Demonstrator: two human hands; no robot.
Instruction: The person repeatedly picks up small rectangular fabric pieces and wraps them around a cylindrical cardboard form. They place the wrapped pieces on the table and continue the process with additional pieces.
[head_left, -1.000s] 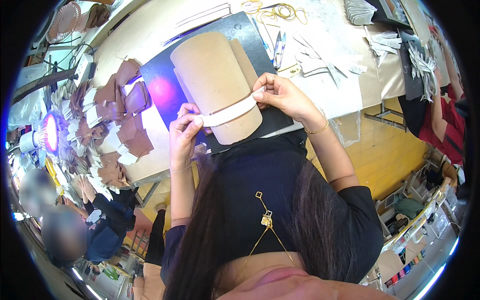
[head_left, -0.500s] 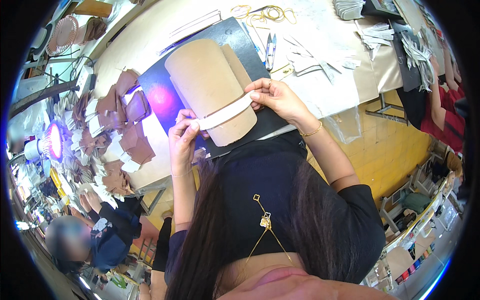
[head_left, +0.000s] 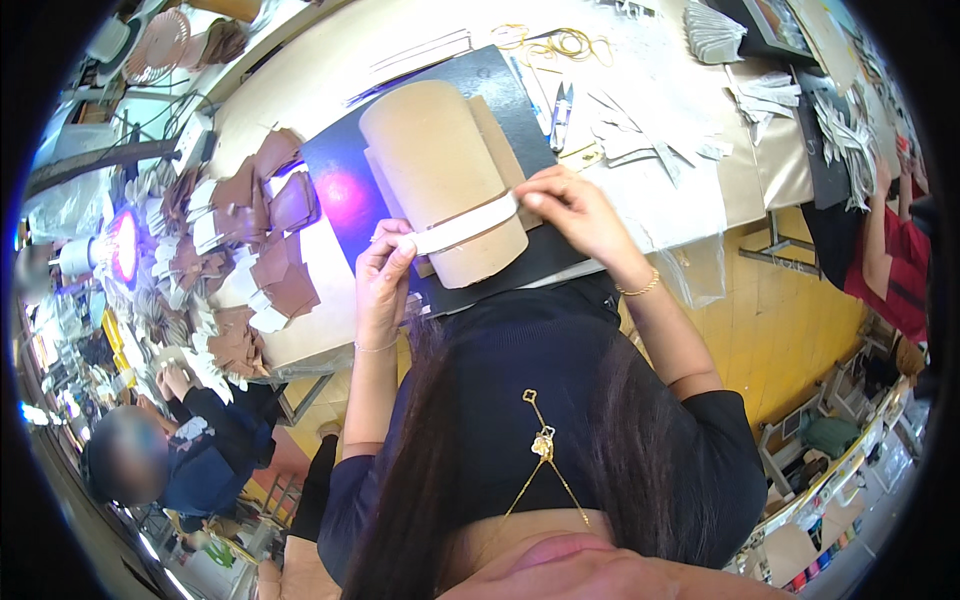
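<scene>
Away at nine o'clock from the roll, the lamp (head_left: pixel 124 247) glows pink, likely set there to light the work from the side. Come in to eight o'clock: brown pieces (head_left: pixel 285 280) lie in overlapping heaps, probably kept off the board so the middle stays free for both hands.

Now the left hand (head_left: pixel 385 262), at seven o'clock, and it's a tight pinch! Thumb and finger clamp the left end of the white strip (head_left: pixel 465 228), seemingly anchoring it. At the centre of it all, the brown roll (head_left: pixel 425 140) leans toward eleven o'clock on the black board (head_left: pixel 345 165), which looks like a firm, flat base. The strip crosses the roll's near end, around five o'clock, bending with the curve; that rounded back seems to give it shape and support.

Over to the right hand (head_left: pixel 585 215), between three and four: fingertips meet the strip's other end, perhaps to guide it, but whether they grip it I cannot tell. Beyond, at two o'clock, the snips (head_left: pixel 562 118) lie points away, seemingly within easy reach, and farther right sit the pale scraps (head_left: pixel 640 140), well apart from the roll.
</scene>
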